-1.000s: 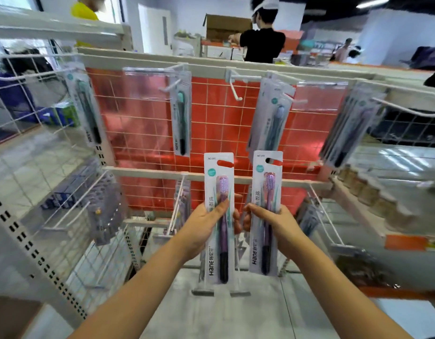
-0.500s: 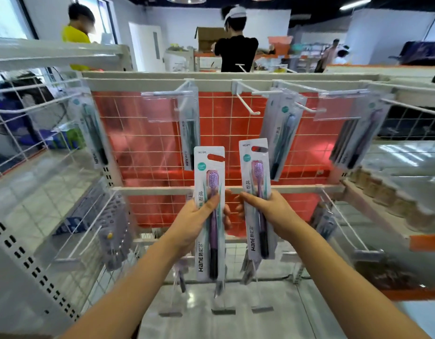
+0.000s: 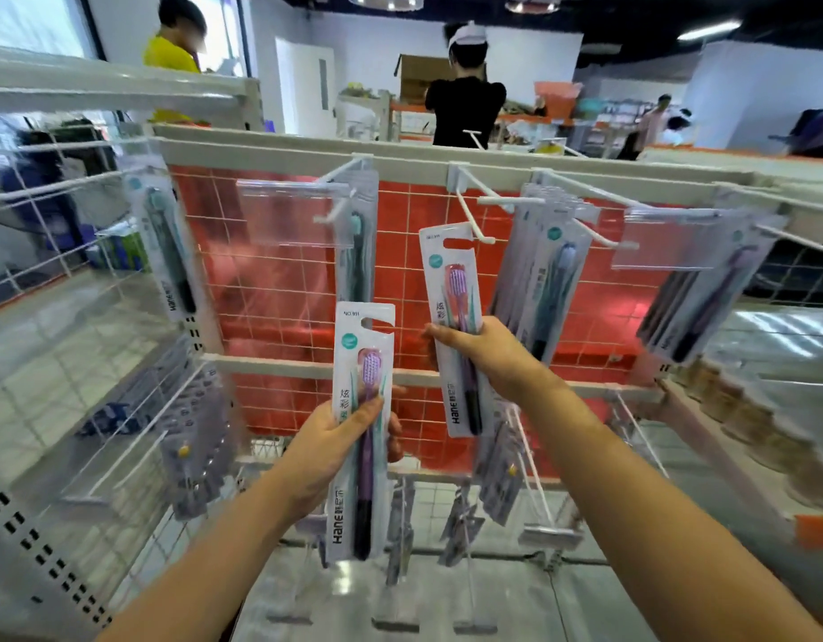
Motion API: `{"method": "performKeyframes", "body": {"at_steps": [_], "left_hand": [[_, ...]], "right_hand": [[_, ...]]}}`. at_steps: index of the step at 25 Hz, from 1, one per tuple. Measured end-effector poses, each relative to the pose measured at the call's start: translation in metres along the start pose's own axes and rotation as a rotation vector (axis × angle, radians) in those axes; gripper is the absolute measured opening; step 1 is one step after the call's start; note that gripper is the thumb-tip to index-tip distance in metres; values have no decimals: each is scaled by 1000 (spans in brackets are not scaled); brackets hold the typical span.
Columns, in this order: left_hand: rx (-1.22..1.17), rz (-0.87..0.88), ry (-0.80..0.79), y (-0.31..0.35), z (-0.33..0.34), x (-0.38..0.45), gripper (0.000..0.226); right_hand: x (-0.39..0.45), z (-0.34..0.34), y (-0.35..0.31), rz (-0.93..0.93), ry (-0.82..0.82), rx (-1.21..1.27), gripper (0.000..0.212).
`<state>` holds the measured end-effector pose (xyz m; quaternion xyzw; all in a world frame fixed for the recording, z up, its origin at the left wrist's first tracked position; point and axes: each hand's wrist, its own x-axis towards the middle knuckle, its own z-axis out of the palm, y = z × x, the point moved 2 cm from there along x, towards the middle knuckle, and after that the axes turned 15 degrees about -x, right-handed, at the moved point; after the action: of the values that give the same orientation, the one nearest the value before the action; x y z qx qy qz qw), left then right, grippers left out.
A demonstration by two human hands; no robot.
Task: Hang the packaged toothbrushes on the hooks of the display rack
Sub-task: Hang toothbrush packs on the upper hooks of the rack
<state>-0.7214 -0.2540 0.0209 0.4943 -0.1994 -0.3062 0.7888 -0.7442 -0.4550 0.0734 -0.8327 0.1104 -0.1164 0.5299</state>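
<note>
1. right hand [image 3: 488, 352] grips a white card pack with a purple toothbrush [image 3: 458, 326], upright and slightly tilted, its hang slot just below-left of the bare white wire hook [image 3: 474, 215].
2. left hand [image 3: 326, 449] holds a second like pack [image 3: 361, 428] lower, farther from the hooks.
3. count: two packs in hand; four hanging groups on the top rail.

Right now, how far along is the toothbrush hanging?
Done: packs already hang on the upper hooks. In hand: the right hand lifts a purple pack near the empty middle hook. Left: the left hand holds another pack, unhung.
</note>
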Motion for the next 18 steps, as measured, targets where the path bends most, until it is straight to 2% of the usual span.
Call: {"method": "performKeyframes", "body": {"at_steps": [4, 12, 18], "left_hand": [[-14, 33, 60, -4, 2, 8, 26], [7, 94, 82, 7, 5, 29, 24], [-29, 113, 93, 11, 4, 42, 26]], "right_hand": [[21, -10, 1, -32, 9, -43, 4], [55, -22, 0, -49, -9, -60, 10], [87, -34, 8, -20, 20, 173, 18]]}}
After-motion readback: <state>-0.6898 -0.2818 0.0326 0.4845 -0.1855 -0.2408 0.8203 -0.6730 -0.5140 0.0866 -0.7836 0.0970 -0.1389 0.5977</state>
